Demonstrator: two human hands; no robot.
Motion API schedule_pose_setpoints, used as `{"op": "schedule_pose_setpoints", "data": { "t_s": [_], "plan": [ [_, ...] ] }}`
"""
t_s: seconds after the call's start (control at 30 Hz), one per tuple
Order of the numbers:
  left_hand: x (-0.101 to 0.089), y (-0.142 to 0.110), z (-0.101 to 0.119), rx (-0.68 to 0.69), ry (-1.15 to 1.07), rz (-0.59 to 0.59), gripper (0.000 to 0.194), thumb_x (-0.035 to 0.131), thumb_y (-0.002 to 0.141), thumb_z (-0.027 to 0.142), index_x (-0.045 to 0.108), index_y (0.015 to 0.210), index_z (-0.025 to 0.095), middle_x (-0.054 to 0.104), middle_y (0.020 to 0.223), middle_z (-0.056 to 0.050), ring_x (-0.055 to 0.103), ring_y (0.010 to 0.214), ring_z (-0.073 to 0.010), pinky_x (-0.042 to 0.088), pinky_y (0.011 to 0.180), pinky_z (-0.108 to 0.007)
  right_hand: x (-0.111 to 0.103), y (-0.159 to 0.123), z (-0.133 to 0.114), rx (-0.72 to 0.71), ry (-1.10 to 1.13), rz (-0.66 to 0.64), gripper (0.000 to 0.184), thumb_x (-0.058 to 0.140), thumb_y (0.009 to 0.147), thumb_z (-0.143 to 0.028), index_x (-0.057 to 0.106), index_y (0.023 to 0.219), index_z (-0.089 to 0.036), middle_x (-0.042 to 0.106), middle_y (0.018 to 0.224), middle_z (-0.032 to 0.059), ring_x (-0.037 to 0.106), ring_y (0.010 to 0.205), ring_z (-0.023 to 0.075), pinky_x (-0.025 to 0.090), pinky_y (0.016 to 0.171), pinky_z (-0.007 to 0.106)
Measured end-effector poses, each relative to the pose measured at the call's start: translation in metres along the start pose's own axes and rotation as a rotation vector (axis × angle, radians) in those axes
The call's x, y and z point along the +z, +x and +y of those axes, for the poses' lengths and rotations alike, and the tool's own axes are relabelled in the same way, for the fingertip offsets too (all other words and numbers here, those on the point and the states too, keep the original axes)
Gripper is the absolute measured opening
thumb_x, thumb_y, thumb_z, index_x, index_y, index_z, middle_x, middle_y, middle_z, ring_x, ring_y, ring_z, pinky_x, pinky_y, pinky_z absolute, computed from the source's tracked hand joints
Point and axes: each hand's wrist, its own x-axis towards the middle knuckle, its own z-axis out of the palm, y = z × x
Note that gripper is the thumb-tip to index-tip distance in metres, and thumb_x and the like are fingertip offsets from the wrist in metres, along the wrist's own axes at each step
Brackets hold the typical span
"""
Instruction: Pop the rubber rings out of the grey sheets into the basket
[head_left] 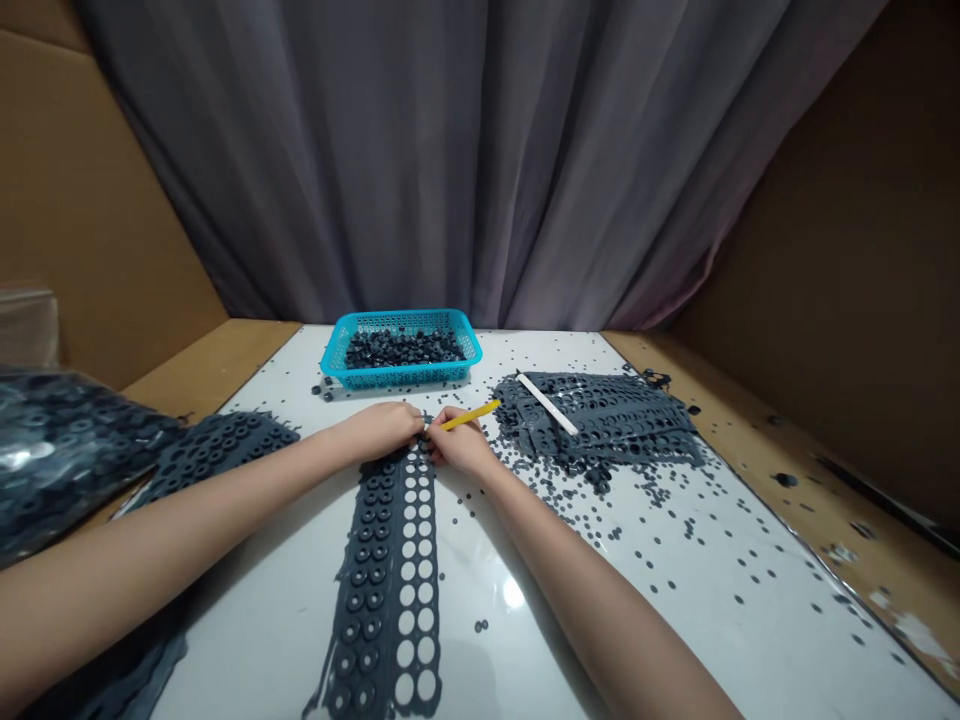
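Observation:
A long dark rubber sheet [395, 580] lies lengthwise on the white table. Its left two rows carry raised rings, while the right two rows are punched through with round holes. At the sheet's far end, my left hand [390, 428] is closed, its fingers on the sheet's edge; what they pinch is hidden. My right hand [461, 440] is closed around a yellow pen-like stick [472, 415], its lower end pointing at the sheet near my left fingertips. The two hands are close together.
Behind my hands stands a blue basket [337, 372] holding many small dark rings. To the right lies a pile of punched sheets [630, 420] with a white stick [547, 403] on top. Small discs litter the table. More ringed sheets [225, 445] and a full plastic bag [67, 450] lie left.

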Motion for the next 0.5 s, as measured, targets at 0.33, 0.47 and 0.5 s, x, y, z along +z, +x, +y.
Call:
{"op": "schedule_pose_setpoints", "data": {
  "t_s": [0.33, 0.47, 0.5],
  "plan": [
    [0.021, -0.016, -0.007, -0.102, -0.42, 0.298, 0.022, 0.036, 0.09, 0.023, 0.057, 0.088, 0.015, 0.061, 0.085, -0.006, 0.056, 0.079, -0.0173, 0.043, 0.073, -0.028, 0.0, 0.0, 0.001, -0.01, -0.023, 0.018, 0.014, 0.054, 0.066, -0.011, 0.044, 0.061, -0.02, 0.051, 0.044, -0.0062, 0.054, 0.037, 0.011, 0.04, 0.033, 0.017],
    [0.017, -0.017, -0.015, -0.327, -0.582, 0.411, 0.019, 0.043, 0.086, 0.026, 0.058, 0.083, 0.015, 0.063, 0.082, -0.005, 0.056, 0.078, -0.0178, 0.042, 0.072, -0.028, 0.0, 0.002, 0.001, 0.025, 0.01, 0.019, 0.014, 0.055, 0.067, -0.011, 0.044, 0.061, -0.02, 0.051, 0.044, -0.0064, 0.052, 0.035, 0.0108, 0.041, 0.032, 0.018],
    [0.016, -0.017, -0.017, -0.365, -0.606, 0.411, 0.019, 0.045, 0.085, 0.027, 0.059, 0.082, 0.015, 0.063, 0.081, -0.005, 0.057, 0.076, -0.0178, 0.041, 0.07, -0.028, 0.0, 0.002, 0.0, 0.034, 0.032, 0.011, 0.014, 0.054, 0.067, -0.011, 0.045, 0.062, -0.02, 0.052, 0.044, -0.0062, 0.052, 0.035, 0.0106, 0.041, 0.033, 0.019]
  ]
}}
